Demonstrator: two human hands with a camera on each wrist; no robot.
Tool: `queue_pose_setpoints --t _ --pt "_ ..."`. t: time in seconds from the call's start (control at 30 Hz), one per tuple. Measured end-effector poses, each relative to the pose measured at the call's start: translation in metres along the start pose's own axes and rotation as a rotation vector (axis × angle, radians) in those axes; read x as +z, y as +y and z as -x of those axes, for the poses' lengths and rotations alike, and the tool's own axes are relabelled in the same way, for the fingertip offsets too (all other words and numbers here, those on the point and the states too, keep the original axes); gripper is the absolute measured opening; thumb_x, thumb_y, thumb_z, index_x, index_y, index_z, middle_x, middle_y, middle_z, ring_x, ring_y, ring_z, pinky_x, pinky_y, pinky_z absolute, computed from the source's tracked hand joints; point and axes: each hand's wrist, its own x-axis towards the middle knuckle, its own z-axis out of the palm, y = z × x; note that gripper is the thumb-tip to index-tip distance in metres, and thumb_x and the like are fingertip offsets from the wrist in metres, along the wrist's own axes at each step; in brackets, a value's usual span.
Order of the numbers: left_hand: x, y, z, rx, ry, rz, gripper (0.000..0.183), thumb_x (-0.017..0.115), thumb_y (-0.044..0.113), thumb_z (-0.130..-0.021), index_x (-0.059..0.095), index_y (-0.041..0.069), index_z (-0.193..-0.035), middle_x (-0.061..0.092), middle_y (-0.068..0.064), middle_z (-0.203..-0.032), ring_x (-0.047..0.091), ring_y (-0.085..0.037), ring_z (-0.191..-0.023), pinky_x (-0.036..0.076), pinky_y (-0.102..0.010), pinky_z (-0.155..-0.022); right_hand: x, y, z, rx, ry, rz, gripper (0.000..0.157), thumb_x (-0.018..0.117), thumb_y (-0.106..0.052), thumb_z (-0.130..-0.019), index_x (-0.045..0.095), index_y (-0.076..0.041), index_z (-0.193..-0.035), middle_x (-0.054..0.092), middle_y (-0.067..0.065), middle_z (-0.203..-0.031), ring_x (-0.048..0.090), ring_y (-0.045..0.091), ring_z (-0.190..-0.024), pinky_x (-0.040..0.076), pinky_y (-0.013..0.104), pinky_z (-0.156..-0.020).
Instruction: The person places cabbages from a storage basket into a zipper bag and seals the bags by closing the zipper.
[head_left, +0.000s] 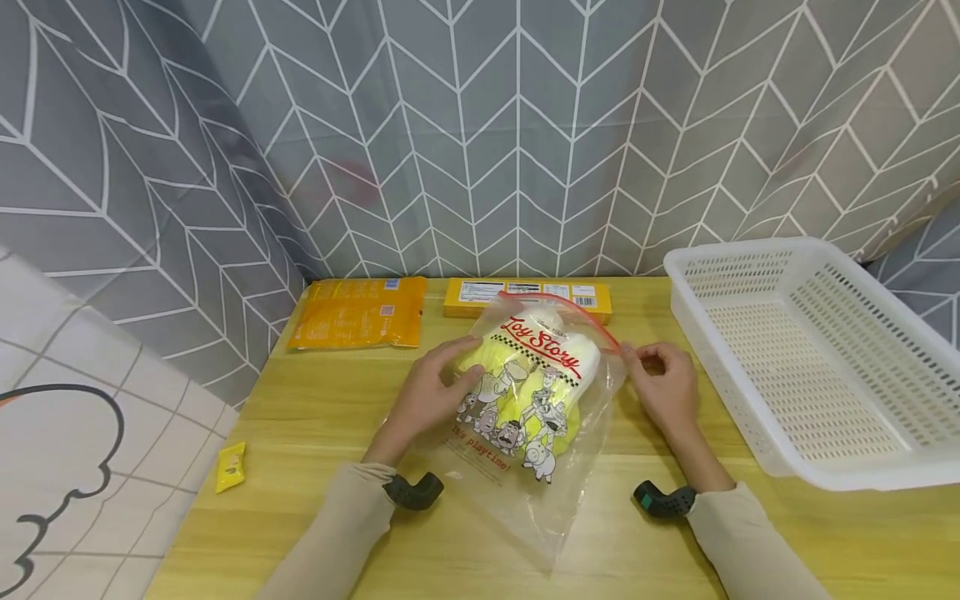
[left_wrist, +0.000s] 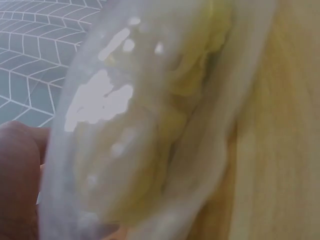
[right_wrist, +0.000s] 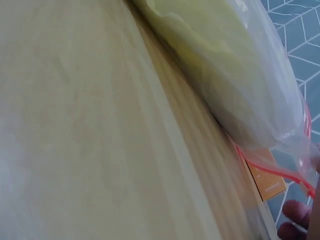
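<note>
A clear zip bag [head_left: 577, 492] with a red seal strip and a cartoon print lies tilted at the middle of the table. Inside it are yellow-and-white contents [head_left: 588, 354], their kind hard to make out through the plastic. My right hand [head_left: 667, 387] pinches the bag's upper right corner, at the end of the red strip. On the other side, my left hand [head_left: 438, 387] rests against the bag's left edge with its fingers fairly straight and its thumb apart. Blurred bulging plastic fills much of the left wrist view; the right wrist view shows the bag's side and strip.
Behind the bag lies a yellow-orange box [head_left: 465, 308] with printed labels. An orange packet [head_left: 360, 312] is at the back left, a small yellow sachet [head_left: 230, 467] by the left edge. A white plastic basket [head_left: 720, 375] stands at the right. Patterned curtain hangs behind.
</note>
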Motion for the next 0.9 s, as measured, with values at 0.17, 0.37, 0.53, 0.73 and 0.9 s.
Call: queue_pose_setpoints --t 0.17,0.37,0.53,0.73,0.9 --pt "0.001 0.0 0.003 0.01 0.033 0.001 0.04 0.068 0.026 -0.098 0.064 0.017 -0.137 0.061 -0.004 -0.145 0.051 -0.027 -0.141 0.035 -0.049 -0.121 0.0 -0.001 0.002 -0.022 -0.053 0.007 0.036 0.075 -0.032 -0.09 0.069 0.001 -0.077 0.067 0.017 -0.085 0.053 0.019 -0.084 0.039 0.025 -0.079" --pt "-0.002 0.001 0.005 -0.031 0.017 0.004 0.037 0.068 0.029 -0.098 0.066 0.019 -0.133 0.065 -0.003 -0.14 0.059 -0.026 -0.131 0.044 -0.048 -0.113 0.001 0.0 0.0 -0.017 -0.116 -0.11 0.024 0.077 -0.023 -0.09 0.067 -0.002 -0.085 0.066 -0.001 -0.085 0.054 0.004 -0.079 0.043 0.013 -0.071" --pt "-0.008 0.001 0.009 -0.048 -0.052 0.036 0.032 0.069 0.029 -0.097 0.069 0.022 -0.129 0.072 0.001 -0.126 0.065 -0.017 -0.092 0.055 -0.035 -0.085 0.005 0.0 -0.006 0.004 -0.142 -0.143 0.022 0.074 -0.022 -0.094 0.073 0.0 -0.097 0.065 -0.012 -0.079 0.056 0.001 -0.073 0.046 0.015 -0.065" --pt "-0.011 -0.001 0.015 -0.037 -0.166 0.119 0.032 0.069 0.027 -0.098 0.069 0.02 -0.129 0.073 -0.004 -0.122 0.072 -0.015 -0.094 0.059 -0.027 -0.081 0.009 -0.001 -0.016 0.012 -0.162 -0.185 0.02 0.072 -0.019 -0.096 0.073 0.0 -0.1 0.067 -0.012 -0.078 0.058 0.0 -0.07 0.048 0.014 -0.062" --pt "-0.011 -0.003 0.017 -0.01 -0.245 0.193 0.033 0.069 0.023 -0.098 0.068 0.014 -0.129 0.069 -0.009 -0.133 0.073 -0.021 -0.1 0.059 -0.027 -0.084 0.01 0.003 -0.024 -0.014 -0.191 -0.253 0.021 0.071 -0.017 -0.096 0.071 0.004 -0.098 0.065 -0.023 -0.073 0.057 -0.003 -0.067 0.046 0.014 -0.06"
